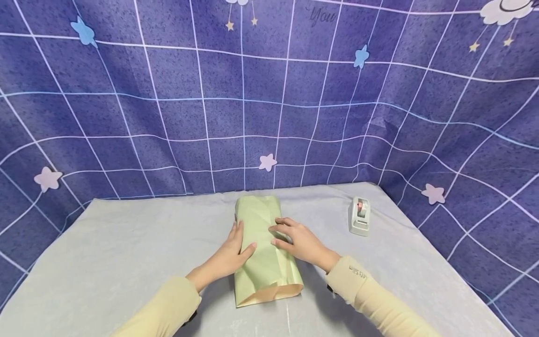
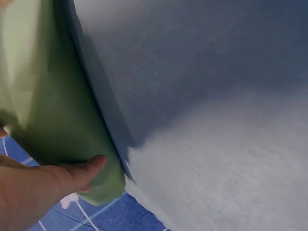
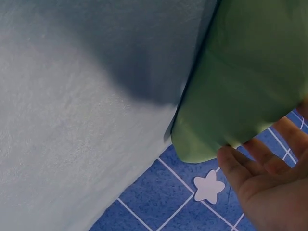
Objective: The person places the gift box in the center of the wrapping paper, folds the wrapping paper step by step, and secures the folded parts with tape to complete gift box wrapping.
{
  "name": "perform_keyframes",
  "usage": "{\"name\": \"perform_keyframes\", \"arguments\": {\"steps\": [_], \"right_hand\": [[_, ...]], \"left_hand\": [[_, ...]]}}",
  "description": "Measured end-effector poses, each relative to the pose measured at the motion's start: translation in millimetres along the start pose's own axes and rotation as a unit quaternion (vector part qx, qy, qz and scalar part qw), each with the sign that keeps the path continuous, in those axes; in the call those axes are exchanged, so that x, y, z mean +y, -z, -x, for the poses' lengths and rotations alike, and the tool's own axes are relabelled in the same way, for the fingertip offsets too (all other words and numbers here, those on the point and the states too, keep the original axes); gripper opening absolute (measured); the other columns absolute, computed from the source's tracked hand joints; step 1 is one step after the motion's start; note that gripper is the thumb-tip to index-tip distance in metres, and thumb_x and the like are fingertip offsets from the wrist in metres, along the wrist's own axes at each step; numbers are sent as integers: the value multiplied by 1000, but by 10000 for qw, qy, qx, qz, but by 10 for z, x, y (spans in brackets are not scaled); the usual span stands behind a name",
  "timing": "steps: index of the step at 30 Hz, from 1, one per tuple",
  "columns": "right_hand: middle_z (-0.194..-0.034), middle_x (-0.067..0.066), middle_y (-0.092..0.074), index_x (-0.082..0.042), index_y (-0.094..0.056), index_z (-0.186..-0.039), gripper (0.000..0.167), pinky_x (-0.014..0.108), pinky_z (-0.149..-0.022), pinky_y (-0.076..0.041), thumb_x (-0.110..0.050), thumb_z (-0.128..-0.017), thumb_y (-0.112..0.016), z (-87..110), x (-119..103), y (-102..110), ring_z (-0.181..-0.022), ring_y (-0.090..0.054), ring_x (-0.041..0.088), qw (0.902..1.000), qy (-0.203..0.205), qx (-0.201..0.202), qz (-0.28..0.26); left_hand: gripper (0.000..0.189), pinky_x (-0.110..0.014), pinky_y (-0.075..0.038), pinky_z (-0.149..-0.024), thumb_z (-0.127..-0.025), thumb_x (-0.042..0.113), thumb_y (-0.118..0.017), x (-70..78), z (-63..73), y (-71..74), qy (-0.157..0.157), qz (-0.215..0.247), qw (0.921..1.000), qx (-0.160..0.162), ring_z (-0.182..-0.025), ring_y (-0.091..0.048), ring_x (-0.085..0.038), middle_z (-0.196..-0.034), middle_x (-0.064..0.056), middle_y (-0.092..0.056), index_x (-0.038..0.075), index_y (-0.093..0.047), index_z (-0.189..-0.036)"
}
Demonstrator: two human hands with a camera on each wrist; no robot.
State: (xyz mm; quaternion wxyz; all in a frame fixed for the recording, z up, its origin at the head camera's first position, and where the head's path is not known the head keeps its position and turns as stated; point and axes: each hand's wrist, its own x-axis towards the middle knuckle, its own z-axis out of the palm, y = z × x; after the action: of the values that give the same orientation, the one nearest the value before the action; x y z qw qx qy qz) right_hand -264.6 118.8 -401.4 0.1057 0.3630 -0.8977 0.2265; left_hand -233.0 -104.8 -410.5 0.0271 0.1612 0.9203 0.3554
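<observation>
A light green paper tube, somewhat flattened and creased, lies lengthwise before me, its open end facing me with a cream inside showing. My left hand rests along its left side, thumb on the top face and fingers stretched against the edge. From the right, my right hand touches the upper right face with loosely bent fingertips. In the left wrist view, a straight finger of that hand lies against the paper's side. The right wrist view has fingertips right at the green paper's edge.
A white tape dispenser with a reddish hub stands to the right, toward the back of the table. A pale grey cloth covers the table. Blue curtains with grid lines and stars hang behind and at the right.
</observation>
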Motion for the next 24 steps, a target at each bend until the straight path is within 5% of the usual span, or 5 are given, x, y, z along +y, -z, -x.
{"name": "perform_keyframes", "arguments": {"steps": [11, 18, 24], "right_hand": [[-130, 19, -51, -10, -61, -118, 36, 44, -95, -44, -30, -88, -59, 2, -8, 12, -114, -54, 33, 9999, 106, 71, -93], [-132, 18, -50, -11, -60, -119, 37, 44, -97, -43, -32, -88, -58, -15, -3, 0, -115, -53, 33, 9999, 63, 17, -101], [-131, 18, -50, -11, -60, -120, 37, 45, -96, -43, -31, -88, -58, -8, -1, -3, -115, -54, 33, 9999, 47, 27, -123]], "left_hand": [[103, -56, -30, -102, -80, 60, -54, 124, 458, -35, -155, -427, 9975, -542, -130, -23, -50, -148, -30, 8, 2, 0, -146], [116, -62, -37, -91, -67, 48, -75, 172, 570, -175, -246, -1087, 9938, -13, -125, -32, -52, -147, -34, -1, -1, -6, -146], [115, -56, -41, -91, -65, 40, -79, 265, 640, -285, -410, -1887, 9798, 522, -126, -36, -46, -147, -33, -9, -3, -9, -145]]}}
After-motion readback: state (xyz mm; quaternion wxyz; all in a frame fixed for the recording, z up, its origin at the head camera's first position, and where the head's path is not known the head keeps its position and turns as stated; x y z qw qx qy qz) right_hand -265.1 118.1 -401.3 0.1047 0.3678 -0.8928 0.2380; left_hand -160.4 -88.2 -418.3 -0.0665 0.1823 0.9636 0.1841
